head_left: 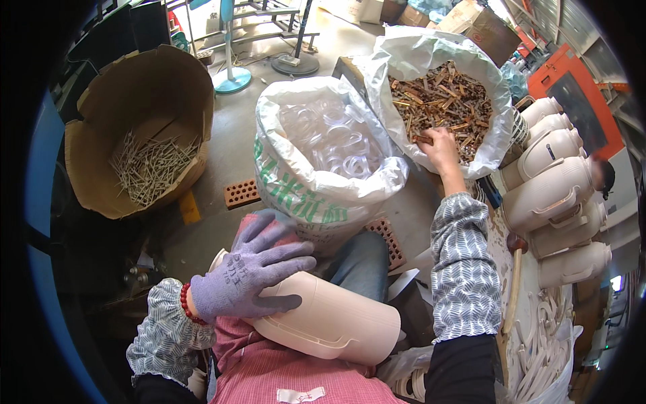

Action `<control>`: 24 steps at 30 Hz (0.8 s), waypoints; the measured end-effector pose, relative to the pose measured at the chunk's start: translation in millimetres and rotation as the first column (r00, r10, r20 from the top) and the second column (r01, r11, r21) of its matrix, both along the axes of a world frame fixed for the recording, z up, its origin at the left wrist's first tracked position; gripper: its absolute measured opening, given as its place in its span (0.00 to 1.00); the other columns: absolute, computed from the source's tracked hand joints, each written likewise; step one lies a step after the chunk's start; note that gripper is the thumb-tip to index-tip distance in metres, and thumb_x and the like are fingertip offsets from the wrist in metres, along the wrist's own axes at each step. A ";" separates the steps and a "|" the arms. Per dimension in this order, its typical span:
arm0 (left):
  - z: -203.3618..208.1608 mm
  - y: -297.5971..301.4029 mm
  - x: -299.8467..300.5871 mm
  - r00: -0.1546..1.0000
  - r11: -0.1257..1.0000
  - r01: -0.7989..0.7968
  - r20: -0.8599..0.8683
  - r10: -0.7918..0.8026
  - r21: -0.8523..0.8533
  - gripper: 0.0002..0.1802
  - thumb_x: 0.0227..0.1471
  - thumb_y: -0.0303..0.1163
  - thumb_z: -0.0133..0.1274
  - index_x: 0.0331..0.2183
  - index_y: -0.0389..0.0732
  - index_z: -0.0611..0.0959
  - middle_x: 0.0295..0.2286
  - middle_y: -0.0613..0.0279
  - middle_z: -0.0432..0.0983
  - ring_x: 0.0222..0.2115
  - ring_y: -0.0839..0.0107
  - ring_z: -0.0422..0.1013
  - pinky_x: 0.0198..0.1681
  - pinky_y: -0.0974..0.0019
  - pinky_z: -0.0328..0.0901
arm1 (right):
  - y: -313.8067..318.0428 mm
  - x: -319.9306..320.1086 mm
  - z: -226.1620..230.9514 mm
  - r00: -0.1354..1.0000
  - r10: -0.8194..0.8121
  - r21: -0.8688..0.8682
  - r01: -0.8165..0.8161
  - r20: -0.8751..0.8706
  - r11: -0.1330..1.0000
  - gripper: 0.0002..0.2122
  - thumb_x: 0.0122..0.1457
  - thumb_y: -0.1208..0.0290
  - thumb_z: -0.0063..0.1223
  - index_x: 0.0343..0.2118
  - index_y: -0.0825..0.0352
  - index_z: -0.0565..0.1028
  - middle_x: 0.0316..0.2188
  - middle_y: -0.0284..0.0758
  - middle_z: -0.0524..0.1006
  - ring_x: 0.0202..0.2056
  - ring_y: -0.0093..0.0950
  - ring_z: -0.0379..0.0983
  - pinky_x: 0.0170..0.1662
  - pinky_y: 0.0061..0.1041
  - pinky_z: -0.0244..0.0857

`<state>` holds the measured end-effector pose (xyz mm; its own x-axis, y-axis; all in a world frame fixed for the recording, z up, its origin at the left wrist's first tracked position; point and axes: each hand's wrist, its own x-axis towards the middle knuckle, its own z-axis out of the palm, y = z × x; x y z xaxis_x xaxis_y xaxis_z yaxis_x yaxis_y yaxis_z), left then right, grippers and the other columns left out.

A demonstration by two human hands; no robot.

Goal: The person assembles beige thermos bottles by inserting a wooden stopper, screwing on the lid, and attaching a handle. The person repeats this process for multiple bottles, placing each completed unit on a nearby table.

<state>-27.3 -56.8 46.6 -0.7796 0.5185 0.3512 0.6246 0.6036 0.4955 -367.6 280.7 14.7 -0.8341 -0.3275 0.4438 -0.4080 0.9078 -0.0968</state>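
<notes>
A beige thermos jug (336,313) lies on its side across my lap, its handle facing me. My left hand (252,269), in a purple knit glove, rests on the jug's upper end with the fingers spread. Bare and stretched forward, my right hand (441,149) dips into a white woven sack (494,158) of small brown, shiny, strip-like pieces (444,97). Its fingers are pinched on a brown piece (424,139) at the sack's near side. Left of that sack stands another white sack (303,192) holding clear plastic rings (346,141).
A torn cardboard drum (87,155) with thin pale sticks (151,168) stands at left. Several beige jugs (548,195) line the right side, near a wooden-handled mallet (515,269) and a bag of pale strips (545,343). Perforated bricks (241,194) lie on the floor.
</notes>
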 end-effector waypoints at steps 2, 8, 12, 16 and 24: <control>-9.2 2.8 -3.2 1.000 0.994 -0.006 0.025 0.004 0.108 0.30 0.42 0.39 0.65 0.49 0.41 0.78 0.43 0.56 0.77 0.48 0.57 0.71 0.56 0.51 0.60 | 1.7 -5.4 1.6 0.998 -0.038 0.023 0.037 0.050 0.999 0.07 0.50 0.66 0.59 0.31 0.59 0.83 0.37 0.33 0.78 0.42 0.37 0.70 0.48 0.32 0.66; -4.9 -3.1 -6.4 0.998 0.992 -0.052 -0.013 0.054 0.118 0.24 0.47 0.35 0.60 0.48 0.42 0.79 0.41 0.56 0.77 0.40 0.58 0.74 0.45 0.58 0.68 | -12.5 27.3 15.4 0.998 0.060 -0.317 -0.061 -0.013 0.947 0.06 0.54 0.68 0.60 0.30 0.65 0.80 0.30 0.32 0.79 0.33 0.26 0.73 0.38 0.25 0.67; -4.4 3.3 -11.1 0.938 0.974 -0.189 -0.271 0.217 0.125 0.19 0.47 0.34 0.59 0.44 0.46 0.81 0.42 0.59 0.76 0.39 0.62 0.75 0.43 0.59 0.68 | -81.0 166.6 27.6 0.591 0.699 -0.699 -0.294 0.403 0.652 0.06 0.50 0.76 0.63 0.30 0.70 0.79 0.25 0.30 0.78 0.27 0.15 0.71 0.30 0.19 0.65; -8.3 9.7 -19.1 0.969 0.990 0.045 -0.249 -0.010 0.133 0.15 0.43 0.33 0.64 0.37 0.45 0.83 0.33 0.62 0.79 0.32 0.63 0.77 0.35 0.62 0.72 | -99.4 244.6 38.8 0.247 0.841 -0.734 -0.411 0.482 0.541 0.08 0.49 0.75 0.64 0.31 0.71 0.79 0.26 0.36 0.80 0.27 0.24 0.76 0.32 0.22 0.69; -15.8 5.1 37.1 0.983 0.929 0.017 0.161 -0.082 0.370 0.31 0.37 0.39 0.70 0.44 0.41 0.78 0.39 0.54 0.76 0.39 0.58 0.76 0.43 0.58 0.70 | -96.5 286.0 34.4 0.210 0.807 -0.629 -0.531 0.551 0.568 0.08 0.53 0.70 0.60 0.35 0.65 0.79 0.29 0.38 0.76 0.29 0.35 0.75 0.32 0.29 0.70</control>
<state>9.7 -51.7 30.8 -0.8213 0.4191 0.3871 0.5352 0.3307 0.7773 -81.6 184.1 49.0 -0.3657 -0.9307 -0.0108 -0.4881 0.2016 -0.8492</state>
